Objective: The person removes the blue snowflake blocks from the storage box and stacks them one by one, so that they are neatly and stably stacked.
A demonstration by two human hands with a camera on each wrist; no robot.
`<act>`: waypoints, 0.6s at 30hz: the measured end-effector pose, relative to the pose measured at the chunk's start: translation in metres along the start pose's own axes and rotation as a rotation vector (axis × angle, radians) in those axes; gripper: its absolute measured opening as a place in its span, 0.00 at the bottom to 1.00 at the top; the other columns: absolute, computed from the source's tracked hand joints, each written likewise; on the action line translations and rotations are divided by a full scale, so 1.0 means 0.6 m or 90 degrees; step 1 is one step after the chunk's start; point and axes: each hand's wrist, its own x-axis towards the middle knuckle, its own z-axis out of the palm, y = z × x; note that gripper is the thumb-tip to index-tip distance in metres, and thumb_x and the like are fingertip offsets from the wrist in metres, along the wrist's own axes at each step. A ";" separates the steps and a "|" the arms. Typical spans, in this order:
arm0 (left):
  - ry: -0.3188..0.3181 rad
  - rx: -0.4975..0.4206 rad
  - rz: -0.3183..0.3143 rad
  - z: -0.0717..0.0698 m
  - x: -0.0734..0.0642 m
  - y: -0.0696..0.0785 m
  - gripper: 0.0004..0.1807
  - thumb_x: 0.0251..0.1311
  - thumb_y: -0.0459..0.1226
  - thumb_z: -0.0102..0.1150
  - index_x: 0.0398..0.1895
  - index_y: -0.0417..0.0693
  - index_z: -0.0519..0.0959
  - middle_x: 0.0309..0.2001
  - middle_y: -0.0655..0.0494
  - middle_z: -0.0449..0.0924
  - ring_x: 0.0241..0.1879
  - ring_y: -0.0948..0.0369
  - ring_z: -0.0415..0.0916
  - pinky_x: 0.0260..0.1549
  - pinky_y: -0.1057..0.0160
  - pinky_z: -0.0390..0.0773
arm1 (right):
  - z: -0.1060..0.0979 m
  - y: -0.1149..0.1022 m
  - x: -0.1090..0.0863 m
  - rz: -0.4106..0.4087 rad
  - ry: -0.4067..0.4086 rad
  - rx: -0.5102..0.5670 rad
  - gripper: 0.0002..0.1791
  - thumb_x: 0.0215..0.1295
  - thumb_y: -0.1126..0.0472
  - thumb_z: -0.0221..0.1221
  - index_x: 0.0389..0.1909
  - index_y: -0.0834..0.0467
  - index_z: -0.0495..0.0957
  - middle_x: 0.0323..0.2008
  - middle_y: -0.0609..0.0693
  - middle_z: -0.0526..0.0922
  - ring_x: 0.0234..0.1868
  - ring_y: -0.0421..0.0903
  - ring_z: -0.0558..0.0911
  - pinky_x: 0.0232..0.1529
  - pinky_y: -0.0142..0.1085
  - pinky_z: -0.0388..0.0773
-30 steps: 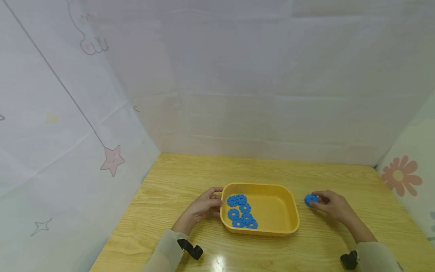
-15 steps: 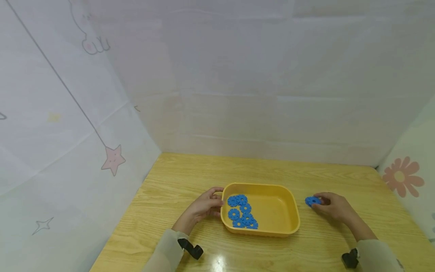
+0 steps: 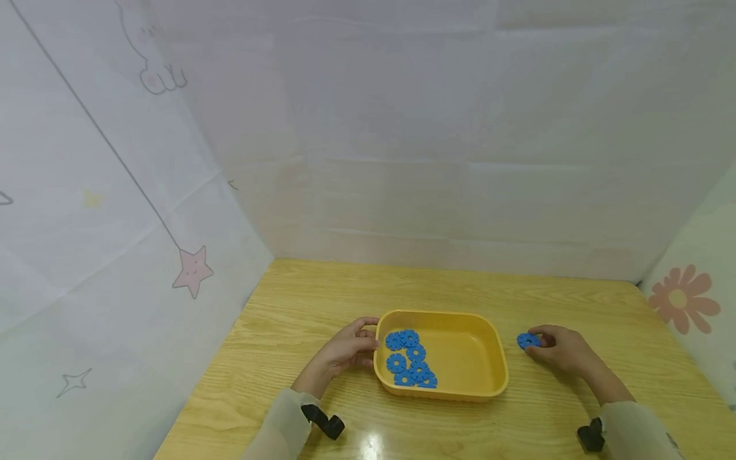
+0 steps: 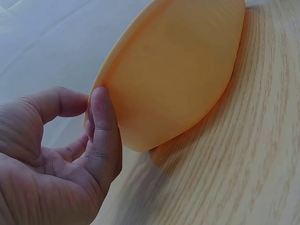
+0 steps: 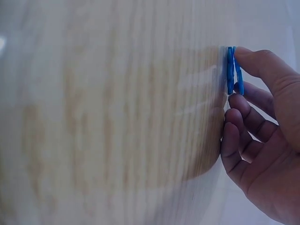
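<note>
A yellow plastic tray stands on the wooden table, with several blue snowflake discs lying flat in its left part, some overlapping. My left hand pinches the tray's left rim; in the left wrist view the left hand has thumb and fingers on either side of the tray wall. To the right of the tray, my right hand holds a small stack of blue snowflake discs at the table surface. Seen edge-on in the right wrist view, the stacked discs sit by the right hand's thumb and fingers.
The wooden table runs back to a pale cloth wall. More cloth with printed shapes hangs at the left and right. A black band is strapped on each wrist.
In the right hand, the stacked discs slid apart sideways half a second ago and now lie closer together. The left hand and the tray have not moved.
</note>
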 end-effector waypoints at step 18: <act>0.002 0.003 0.004 -0.002 0.002 -0.002 0.32 0.65 0.30 0.60 0.72 0.43 0.64 0.41 0.50 0.76 0.37 0.58 0.82 0.28 0.63 0.85 | 0.002 -0.005 0.001 -0.010 -0.003 0.011 0.27 0.65 0.51 0.68 0.57 0.65 0.78 0.34 0.48 0.76 0.35 0.46 0.72 0.34 0.39 0.73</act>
